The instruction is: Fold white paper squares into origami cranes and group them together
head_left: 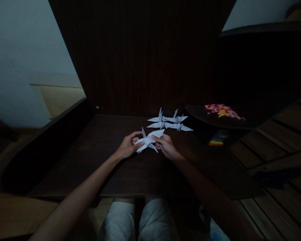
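Note:
A white paper crane (148,140) is held between my two hands above the dark desk (90,157). My left hand (127,145) pinches its left wing, thumb on top and fingers beneath. With thumb and fingers, my right hand (166,146) grips the crane near the base of its right wing. Two narrow points stick out from the body, one up at the back and one down toward me. Just beyond my hands, several finished white paper cranes (162,125) stand close together in two rows, their wings touching or overlapping.
At the right, a rounded shelf (198,112) bears a heap of small pink, red and yellow pieces (222,110). Under it lies an item with a rainbow-coloured edge (216,143). A raised side panel (45,144) bounds the desk at left, and a tall dark back panel (140,57) rises behind.

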`<state>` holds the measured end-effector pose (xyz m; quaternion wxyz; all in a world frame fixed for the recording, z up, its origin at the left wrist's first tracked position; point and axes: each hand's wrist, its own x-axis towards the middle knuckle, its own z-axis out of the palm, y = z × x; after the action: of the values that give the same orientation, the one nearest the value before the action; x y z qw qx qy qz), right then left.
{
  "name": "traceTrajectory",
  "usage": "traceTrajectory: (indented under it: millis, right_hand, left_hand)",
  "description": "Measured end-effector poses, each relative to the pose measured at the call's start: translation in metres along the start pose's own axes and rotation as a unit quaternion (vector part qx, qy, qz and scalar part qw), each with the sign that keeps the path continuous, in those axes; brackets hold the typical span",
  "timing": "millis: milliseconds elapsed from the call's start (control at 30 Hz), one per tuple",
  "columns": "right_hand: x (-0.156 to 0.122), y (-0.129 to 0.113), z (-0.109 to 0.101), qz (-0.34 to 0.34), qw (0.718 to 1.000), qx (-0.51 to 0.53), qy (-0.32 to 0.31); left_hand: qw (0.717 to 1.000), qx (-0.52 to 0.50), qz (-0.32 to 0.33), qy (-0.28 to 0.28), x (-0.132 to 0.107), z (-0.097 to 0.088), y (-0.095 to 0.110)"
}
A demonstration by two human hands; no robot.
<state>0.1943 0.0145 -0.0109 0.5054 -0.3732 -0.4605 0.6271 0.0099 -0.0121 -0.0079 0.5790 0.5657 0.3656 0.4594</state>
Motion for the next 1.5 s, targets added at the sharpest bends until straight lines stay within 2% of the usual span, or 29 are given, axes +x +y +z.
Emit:
traceTrajectory:
  millis: [467, 733, 867, 1067, 1267, 1500]
  right_hand:
    - [-0.003, -0.001, -0.006, 0.014, 0.999, -0.037, 0.019]
    - [-0.016, 0.000, -0.028, 0.007, 0.995, -0.052, 0.089]
    - [-0.027, -0.005, -0.050, -0.004, 0.989, -0.035, 0.146]
    - [-0.023, -0.015, -0.086, 0.002, 0.967, -0.001, 0.256]
    - [-0.006, -0.018, -0.106, -0.008, 0.955, 0.003, 0.296]
    - [0.011, -0.016, -0.117, 0.001, 0.946, 0.009, 0.324]
  left_hand:
    - [0.999, 0.017, -0.035, 0.015, 0.001, -0.003, -0.001]
    - [0.996, -0.012, -0.075, 0.047, 0.007, -0.007, -0.001]
    - [0.992, -0.050, -0.094, 0.067, 0.019, 0.005, 0.000]
    - [0.985, -0.074, -0.099, 0.119, 0.052, 0.039, -0.009]
    - [0.982, -0.059, -0.110, 0.145, 0.079, 0.063, -0.025]
    - [0.977, -0.016, -0.127, 0.173, 0.101, 0.070, -0.033]
